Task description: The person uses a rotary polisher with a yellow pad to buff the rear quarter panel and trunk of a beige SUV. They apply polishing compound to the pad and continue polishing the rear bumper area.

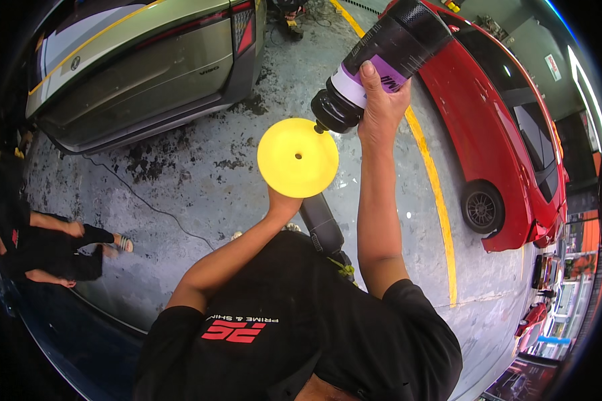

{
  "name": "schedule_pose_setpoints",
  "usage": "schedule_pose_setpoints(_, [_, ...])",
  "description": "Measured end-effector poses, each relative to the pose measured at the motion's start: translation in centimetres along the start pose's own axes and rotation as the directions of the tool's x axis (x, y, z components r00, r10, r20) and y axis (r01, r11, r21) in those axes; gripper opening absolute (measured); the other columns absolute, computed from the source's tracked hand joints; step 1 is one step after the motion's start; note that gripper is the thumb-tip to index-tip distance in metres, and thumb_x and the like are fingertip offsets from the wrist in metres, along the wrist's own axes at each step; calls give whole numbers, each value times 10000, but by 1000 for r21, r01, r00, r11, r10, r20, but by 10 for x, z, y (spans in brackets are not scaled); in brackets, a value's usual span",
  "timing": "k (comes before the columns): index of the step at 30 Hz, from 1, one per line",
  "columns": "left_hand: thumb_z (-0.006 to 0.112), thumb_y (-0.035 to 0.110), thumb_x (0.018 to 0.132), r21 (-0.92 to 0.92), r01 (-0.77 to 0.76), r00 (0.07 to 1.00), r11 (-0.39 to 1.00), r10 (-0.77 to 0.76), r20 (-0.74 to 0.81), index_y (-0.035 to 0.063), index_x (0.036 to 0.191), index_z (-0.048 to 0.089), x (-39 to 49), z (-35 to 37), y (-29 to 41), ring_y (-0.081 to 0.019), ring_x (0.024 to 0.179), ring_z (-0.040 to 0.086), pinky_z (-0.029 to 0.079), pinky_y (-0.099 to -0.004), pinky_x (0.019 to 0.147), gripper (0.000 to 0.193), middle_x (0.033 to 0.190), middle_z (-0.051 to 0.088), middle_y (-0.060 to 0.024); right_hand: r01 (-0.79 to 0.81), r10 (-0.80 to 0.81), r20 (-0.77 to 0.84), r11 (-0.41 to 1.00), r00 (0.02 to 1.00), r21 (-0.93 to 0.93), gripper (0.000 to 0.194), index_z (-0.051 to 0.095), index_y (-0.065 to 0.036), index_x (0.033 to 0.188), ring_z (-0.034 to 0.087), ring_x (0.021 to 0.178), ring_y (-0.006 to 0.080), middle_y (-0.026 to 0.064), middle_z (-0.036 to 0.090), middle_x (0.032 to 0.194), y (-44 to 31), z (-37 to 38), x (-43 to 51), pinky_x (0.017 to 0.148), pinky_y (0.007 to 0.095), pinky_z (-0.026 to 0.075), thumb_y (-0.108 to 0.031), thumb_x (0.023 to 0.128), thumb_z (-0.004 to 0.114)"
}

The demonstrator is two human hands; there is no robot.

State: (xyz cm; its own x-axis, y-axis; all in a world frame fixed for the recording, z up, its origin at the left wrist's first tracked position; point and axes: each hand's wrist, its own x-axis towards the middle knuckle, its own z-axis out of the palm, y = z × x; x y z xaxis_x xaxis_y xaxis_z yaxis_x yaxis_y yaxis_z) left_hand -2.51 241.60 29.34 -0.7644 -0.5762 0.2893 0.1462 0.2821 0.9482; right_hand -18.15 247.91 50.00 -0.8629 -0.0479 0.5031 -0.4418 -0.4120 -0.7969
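Observation:
A round yellow foam pad faces up on a black machine polisher, whose body slants down towards my chest. My left hand supports the polisher from behind the pad; its fingers are hidden there. In my right hand is a black plastic bottle with a purple and white label, tipped with its black cap down. The bottle's nozzle is at the pad's upper right edge; whether it touches is unclear. No liquid shows on the pad.
A grey-green car stands upper left, a red car at right, and a dark glossy surface lower left. A person is at left. A cable crosses the stained floor near a yellow line.

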Motion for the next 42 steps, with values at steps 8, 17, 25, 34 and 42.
schedule_pose_setpoints(8, [807,196,882,-21,0,1000,1000,0,-6,36,1242,676,-2,-2,3,-283,1137,694,537,-400,962,415,1206,722,-137,5,-5,-22,1000,1000,14,653,589,-32,1260,668,993,162,78,686,1114,-1,3,-2,922,332,553,-319,793,944])
schedule_pose_setpoints(17, [824,211,852,19,33,999,999,-33,-12,45,1222,689,0,-5,10,-314,1099,715,555,-416,924,427,1170,742,-139,-167,187,-92,968,978,188,480,602,-18,1249,688,914,178,73,689,1075,20,-8,10,816,351,590,-296,929,826])
schedule_pose_setpoints(25, [816,219,875,23,-58,998,998,58,-12,47,1253,682,0,-6,-2,-300,1150,695,545,-415,960,437,1213,727,-149,-460,516,7,758,857,462,484,596,-41,1215,714,894,256,124,694,1031,32,-22,18,818,423,617,-411,952,765])
schedule_pose_setpoints(34, [810,196,896,-115,63,938,991,-20,346,29,1297,649,-15,-4,38,-259,1160,680,536,-398,981,464,1242,710,-139,-514,718,-57,549,694,659,559,677,-128,1130,726,1001,289,89,744,1063,121,-82,11,962,518,586,-655,960,597])
schedule_pose_setpoints(42, [751,120,952,-169,147,753,975,0,657,1,1334,614,-6,-28,91,-211,1189,641,524,-374,1004,423,1272,683,-113,-471,911,-126,317,393,823,599,708,-89,1033,751,698,277,126,732,850,134,-45,-95,627,412,653,-672,914,633])
